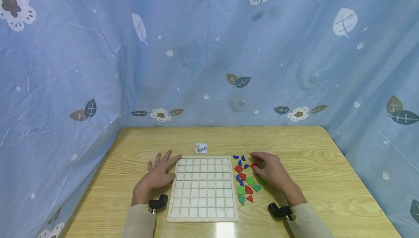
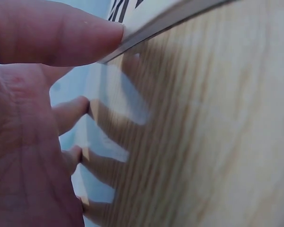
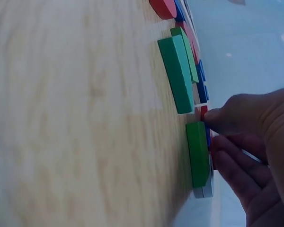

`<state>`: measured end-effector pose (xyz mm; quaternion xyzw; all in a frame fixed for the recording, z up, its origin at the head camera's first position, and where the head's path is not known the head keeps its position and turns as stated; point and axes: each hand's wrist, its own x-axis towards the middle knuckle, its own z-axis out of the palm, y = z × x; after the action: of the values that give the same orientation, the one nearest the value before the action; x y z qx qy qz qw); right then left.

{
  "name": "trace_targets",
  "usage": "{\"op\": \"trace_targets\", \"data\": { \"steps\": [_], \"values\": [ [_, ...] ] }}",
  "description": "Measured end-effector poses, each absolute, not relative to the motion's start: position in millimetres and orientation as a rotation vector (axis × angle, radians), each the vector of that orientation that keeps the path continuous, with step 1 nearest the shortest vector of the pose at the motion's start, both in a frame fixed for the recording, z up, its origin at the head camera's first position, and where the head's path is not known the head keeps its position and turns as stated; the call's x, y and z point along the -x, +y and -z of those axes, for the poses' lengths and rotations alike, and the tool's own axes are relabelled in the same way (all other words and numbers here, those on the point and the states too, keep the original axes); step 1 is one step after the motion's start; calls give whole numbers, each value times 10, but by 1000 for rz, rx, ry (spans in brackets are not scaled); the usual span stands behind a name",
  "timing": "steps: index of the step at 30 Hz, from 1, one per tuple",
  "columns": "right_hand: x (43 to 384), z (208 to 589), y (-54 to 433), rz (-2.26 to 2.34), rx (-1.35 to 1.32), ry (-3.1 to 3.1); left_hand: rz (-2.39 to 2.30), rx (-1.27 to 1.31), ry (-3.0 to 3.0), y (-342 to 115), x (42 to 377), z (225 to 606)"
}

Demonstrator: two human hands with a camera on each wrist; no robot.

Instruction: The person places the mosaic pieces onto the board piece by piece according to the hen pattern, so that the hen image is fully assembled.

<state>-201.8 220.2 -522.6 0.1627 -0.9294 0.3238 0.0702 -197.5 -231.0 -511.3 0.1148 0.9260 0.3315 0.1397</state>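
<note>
A square pale wooden grid board point(image 1: 203, 189) lies flat on the table. At its left side is my left hand point(image 1: 158, 175), fingers spread and fingertips down on the table; its thumb point(image 2: 85, 35) touches the board's edge. My right hand point(image 1: 271, 168) is right of the board, over a group of coloured pieces. Its thumb and curled fingers pinch a small red piece point(image 1: 253, 165), partly covered by the hand. A green block point(image 3: 198, 153) stands just beside those fingers. Several blue half-rounds point(image 1: 243, 158), red pieces point(image 1: 239, 169) and green pieces point(image 1: 250, 181) lie between board and hand.
A small printed card point(image 1: 201, 148) with a coloured pattern lies behind the board. The wooden table point(image 1: 311, 158) runs back to a blue patterned curtain point(image 1: 196, 67), which also hangs at both sides. Black wrist cameras point(image 1: 158, 202) sit on both wrists.
</note>
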Motion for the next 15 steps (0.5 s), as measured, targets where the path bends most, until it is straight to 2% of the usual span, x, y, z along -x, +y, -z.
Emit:
{"op": "trace_targets", "data": {
  "steps": [15],
  "values": [
    [2050,5244,2309,-1084,-429,-2768,-991,-334,2663,-2335,1986,5146]
  ]
}}
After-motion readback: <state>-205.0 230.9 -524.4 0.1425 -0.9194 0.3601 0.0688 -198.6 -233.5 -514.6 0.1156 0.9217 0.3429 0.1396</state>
